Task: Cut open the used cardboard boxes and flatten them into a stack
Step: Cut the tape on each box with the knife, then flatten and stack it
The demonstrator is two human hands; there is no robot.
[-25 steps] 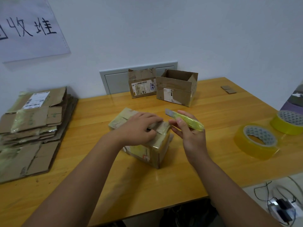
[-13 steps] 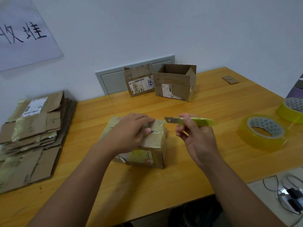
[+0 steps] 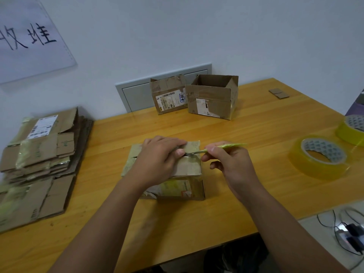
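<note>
A small taped cardboard box (image 3: 185,184) stands in the middle of the wooden table (image 3: 197,223). My left hand (image 3: 157,162) rests flat on its top and holds it down. My right hand (image 3: 230,164) pinches a yellow-green utility knife (image 3: 222,147), whose blade tip touches the tape seam on the box top, close to my left thumb. A stack of flattened boxes (image 3: 41,162) lies at the table's left edge.
Two more boxes stand at the back by the wall: a closed one (image 3: 169,97) and an open-topped one (image 3: 212,97). Two rolls of yellow tape (image 3: 319,158) (image 3: 352,131) lie on the right. Cables and a charger (image 3: 352,233) sit on a lower surface at the bottom right.
My right hand has brought the knife down and left, from above the box to its top seam. The box has turned a little under my left hand.
</note>
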